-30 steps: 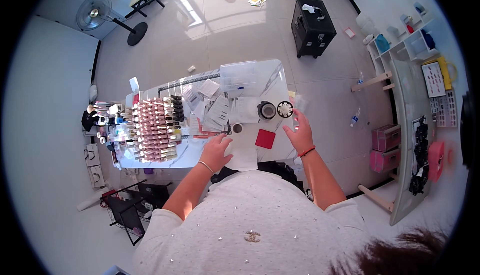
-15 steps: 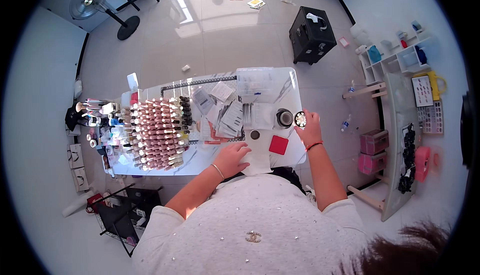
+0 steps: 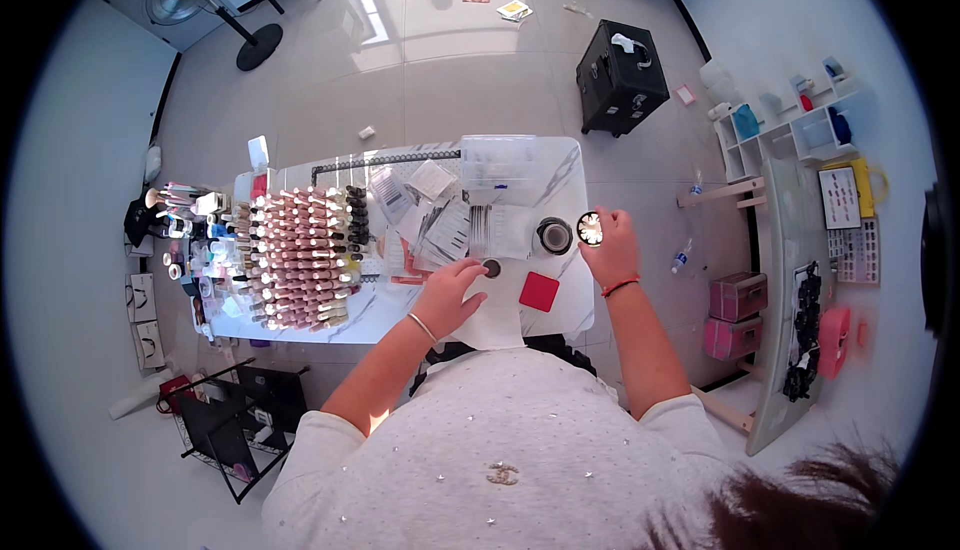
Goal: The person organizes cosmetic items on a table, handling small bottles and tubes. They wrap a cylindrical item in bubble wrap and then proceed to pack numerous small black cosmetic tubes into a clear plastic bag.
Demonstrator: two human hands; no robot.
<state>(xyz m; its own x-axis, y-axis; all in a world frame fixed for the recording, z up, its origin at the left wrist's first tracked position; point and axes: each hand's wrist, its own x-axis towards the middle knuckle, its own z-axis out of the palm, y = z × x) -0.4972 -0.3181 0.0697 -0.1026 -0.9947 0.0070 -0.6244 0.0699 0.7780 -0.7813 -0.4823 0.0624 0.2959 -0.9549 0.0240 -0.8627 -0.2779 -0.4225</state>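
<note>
My right hand [image 3: 611,247] grips a small round case [image 3: 590,229] with a dark rim and a pale, petal-patterned face. Just left of it stands a dark round jar-like container [image 3: 552,236] on the table. My left hand [image 3: 448,293] is open over the tabletop, fingers stretched toward a small dark round disc [image 3: 491,268]. Its fingertips reach the disc's edge, but contact is hard to make out. Between my hands lies a red square [image 3: 539,292], flat on the marble-patterned table [image 3: 572,305].
Many nail polish bottles [image 3: 300,255] crowd the table's left half. Beyond my left hand are flat packets [image 3: 440,232], a row of thin pale pieces [image 3: 500,230] and a clear plastic box [image 3: 499,162]. A black wheeled case [image 3: 622,78] and a side table [image 3: 785,350] stand further right.
My left hand has moved closer to the small dark disc, its fingers now at the disc's edge. The view has shifted slightly; my right hand still holds the round case.
</note>
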